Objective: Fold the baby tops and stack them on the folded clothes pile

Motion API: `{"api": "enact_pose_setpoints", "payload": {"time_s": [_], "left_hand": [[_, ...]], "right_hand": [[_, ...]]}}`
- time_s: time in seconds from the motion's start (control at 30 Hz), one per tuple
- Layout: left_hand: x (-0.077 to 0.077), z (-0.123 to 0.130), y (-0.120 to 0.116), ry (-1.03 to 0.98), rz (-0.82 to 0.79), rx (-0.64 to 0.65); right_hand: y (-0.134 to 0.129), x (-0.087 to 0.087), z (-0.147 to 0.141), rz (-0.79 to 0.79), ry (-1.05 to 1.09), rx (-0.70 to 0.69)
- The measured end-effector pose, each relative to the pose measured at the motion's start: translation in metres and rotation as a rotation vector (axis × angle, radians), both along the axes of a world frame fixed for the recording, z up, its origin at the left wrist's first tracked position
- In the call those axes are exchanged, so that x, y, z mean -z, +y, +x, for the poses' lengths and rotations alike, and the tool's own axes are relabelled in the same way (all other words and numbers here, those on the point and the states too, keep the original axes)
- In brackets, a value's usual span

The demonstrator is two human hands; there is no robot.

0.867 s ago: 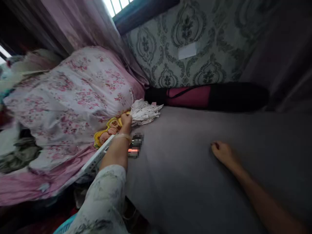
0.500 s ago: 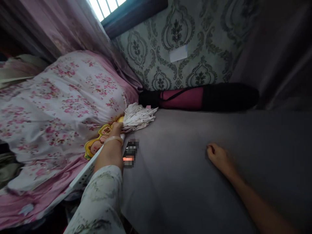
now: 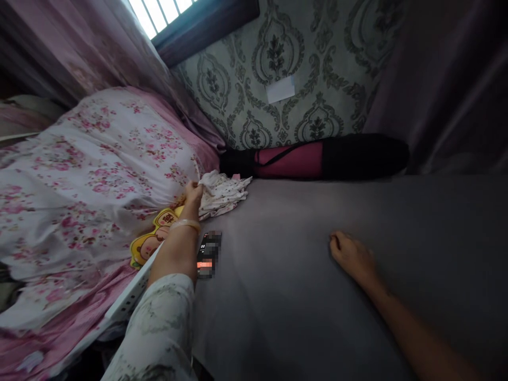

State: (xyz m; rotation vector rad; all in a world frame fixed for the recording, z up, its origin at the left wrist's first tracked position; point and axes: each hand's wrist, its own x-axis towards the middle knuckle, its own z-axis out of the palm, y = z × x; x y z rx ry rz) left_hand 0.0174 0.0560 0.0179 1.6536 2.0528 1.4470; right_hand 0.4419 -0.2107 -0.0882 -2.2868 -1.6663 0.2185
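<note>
My left hand [image 3: 193, 191], arm stretched out, pinches the left edge of a crumpled white garment [image 3: 223, 197] with small dark dots. The exact kind of garment cannot be made out in its folds. The pinched edge is raised slightly while the rest lies bunched on a grey sheet-covered surface [image 3: 278, 275]. Under my left forearm is a yellow cartoon cushion [image 3: 147, 248], partly hidden. My right hand [image 3: 351, 256] rests on the grey surface with its fingers curled in, holding nothing that shows.
Beside my left forearm lies a phone [image 3: 208, 254] with a lit, partly blurred screen. A white perforated basket [image 3: 129, 301] stands at the left edge. Flowered bedding [image 3: 99, 174] is heaped at left. A long black and maroon bag [image 3: 293, 160] lies along the wall.
My left hand has moved up a little and now pinches the garment's edge, which has lifted. My right hand stays on the grey surface. The view has shifted slightly.
</note>
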Motion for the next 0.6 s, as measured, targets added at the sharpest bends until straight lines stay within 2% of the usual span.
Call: {"api": "enact_pose_setpoints", "payload": {"time_s": [0.07, 0.17, 0.3, 0.4, 0.5, 0.6], "left_hand": [[-0.011, 0.020, 0.010, -0.010, 0.049, 0.046], [-0.035, 0.056, 0.012, -0.030, 0.200, 0.239], [-0.072, 0.110, -0.006, -0.077, 0.287, 0.505], [-0.097, 0.152, -0.025, -0.180, 0.296, 0.598], [-0.114, 0.194, -0.046, -0.357, 0.260, 0.661], [-0.120, 0.235, -0.073, -0.500, 0.201, 0.772]], "right_hand": [[0.000, 0.000, 0.000, 0.017, 0.003, -0.012], [0.000, 0.001, 0.000, 0.039, 0.008, -0.020], [-0.002, 0.002, 0.001, 0.049, 0.029, -0.019], [0.001, 0.006, 0.004, 0.075, 0.069, -0.017], [0.009, 0.007, 0.010, 0.154, 0.264, -0.025], [0.011, -0.013, 0.014, 0.425, 0.581, 0.027]]}}
